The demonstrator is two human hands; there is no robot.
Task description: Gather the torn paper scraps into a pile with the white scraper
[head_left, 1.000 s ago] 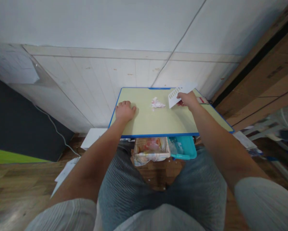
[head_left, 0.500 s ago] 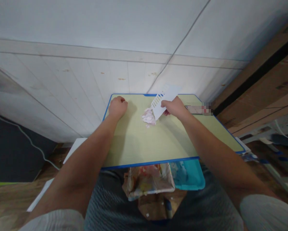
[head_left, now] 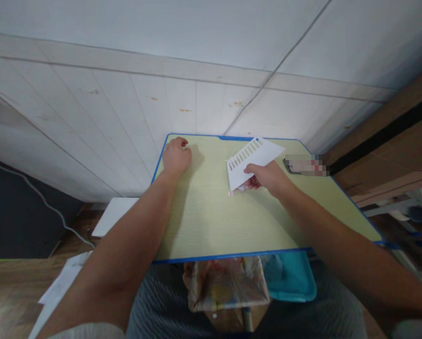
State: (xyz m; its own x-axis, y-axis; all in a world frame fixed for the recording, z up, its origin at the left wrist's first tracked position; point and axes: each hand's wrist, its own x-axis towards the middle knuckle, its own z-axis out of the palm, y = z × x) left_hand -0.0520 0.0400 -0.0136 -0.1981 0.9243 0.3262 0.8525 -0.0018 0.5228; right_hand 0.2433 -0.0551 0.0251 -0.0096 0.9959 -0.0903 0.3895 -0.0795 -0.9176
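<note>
In my right hand (head_left: 267, 176) is a white card (head_left: 246, 162) with a row of slots along its far left edge. My thumb lies on top of it and my fingers are underneath. Most of the pinkish crumpled paper (head_left: 231, 193) is hidden below the card and those fingers; only bits show at the near edge. My left hand (head_left: 177, 154) rests near the far left corner of the pale yellow tabletop (head_left: 211, 221), fingers loosely curled, thumb apart, and I see nothing in it.
A phone (head_left: 304, 165), partly pixelated, lies at the table's right side. Under the near edge are a lined box (head_left: 232, 287) of scraps and a turquoise tray (head_left: 298, 278). A white wall (head_left: 108, 103) stands behind; cardboard boxes (head_left: 380, 165) are on the right.
My right hand has turned the card flatter and brought it over the crumpled paper, which was in plain sight before. The left thumb has parted from its fingers. The camera view has shifted.
</note>
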